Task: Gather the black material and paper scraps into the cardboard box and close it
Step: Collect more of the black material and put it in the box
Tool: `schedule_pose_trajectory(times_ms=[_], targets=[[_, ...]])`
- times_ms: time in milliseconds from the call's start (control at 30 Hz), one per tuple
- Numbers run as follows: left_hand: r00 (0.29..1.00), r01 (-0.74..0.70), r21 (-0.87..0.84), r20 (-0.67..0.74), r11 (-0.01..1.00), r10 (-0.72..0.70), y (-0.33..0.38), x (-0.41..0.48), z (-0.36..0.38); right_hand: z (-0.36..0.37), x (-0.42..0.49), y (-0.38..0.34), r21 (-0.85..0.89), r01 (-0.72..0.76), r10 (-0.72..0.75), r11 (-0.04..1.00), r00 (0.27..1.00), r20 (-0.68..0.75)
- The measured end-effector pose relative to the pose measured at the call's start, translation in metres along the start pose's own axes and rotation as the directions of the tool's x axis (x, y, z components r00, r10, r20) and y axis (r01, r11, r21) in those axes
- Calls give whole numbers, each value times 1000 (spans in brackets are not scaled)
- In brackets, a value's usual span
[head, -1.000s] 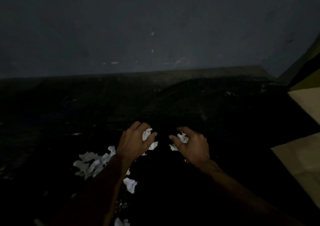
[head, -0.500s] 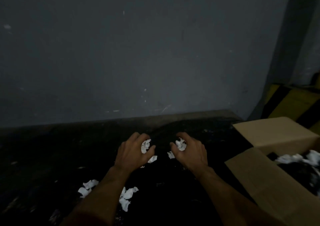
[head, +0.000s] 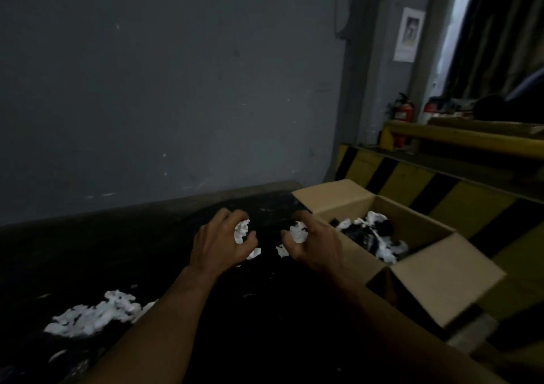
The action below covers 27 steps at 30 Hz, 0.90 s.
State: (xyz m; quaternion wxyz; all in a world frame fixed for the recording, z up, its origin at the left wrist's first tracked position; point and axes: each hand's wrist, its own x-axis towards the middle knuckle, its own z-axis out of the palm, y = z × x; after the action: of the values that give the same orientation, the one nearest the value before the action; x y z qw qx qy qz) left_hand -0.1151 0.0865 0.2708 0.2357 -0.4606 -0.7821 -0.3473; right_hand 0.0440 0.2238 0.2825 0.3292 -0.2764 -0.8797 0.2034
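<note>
1. Head view, hands: we record the left hand (head: 222,244) and the right hand (head: 318,247) side by side, backs up, with a clear gap between them.
2. The left hand has its fingers curled round a crumpled white paper scrap (head: 242,230). A second white bit shows just under its thumb.
3. The right hand is clenched likewise on another crumpled scrap (head: 298,233), with a small white piece beside its thumb.
4. The black material (head: 265,310) lies spread beneath and around both hands. It is dark and near featureless, flecked with pale specks. We cannot tell its edges in the dim light.
5. A loose scrap pile (head: 94,314), white, torn and crinkled, lies on that material. It is well to the left of the left hand and nearer to us.
6. The cardboard box (head: 421,224) is plain brown with its flaps open and stands just right of the right hand. We cannot tell whether they touch. Inside lies a mix of black stuff and white scraps.
7. Beyond the box, further right of the right hand, stand a striped barrier (head: 412,177) in yellow and black and a red fire extinguisher (head: 403,113).
</note>
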Motion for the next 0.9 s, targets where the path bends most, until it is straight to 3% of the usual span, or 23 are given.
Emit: schedule_pose_trajectory(times_ms=[167,333,533,700,900], targets=[[998,-63,-41,20,997,64,60,9,19,-43,-15,34,-18,-32,28,999,982,-188],[990,-142,-110,9,984,144,133,37,52,-100,-12,88,-34,-106,93,994,959,-266],[980,-198,-153,-11,968,198,231,75,121,-172,11,180,-108,-72,32,992,940,-341],[984,-174,-149,-48,973,169,295,106,180,-220,44,257,-165,-66,12,984,950,-313],[990,-117,-63,-87,991,111,323,147,226,-242,103,313,-161,-30,-11,986,969,-246]])
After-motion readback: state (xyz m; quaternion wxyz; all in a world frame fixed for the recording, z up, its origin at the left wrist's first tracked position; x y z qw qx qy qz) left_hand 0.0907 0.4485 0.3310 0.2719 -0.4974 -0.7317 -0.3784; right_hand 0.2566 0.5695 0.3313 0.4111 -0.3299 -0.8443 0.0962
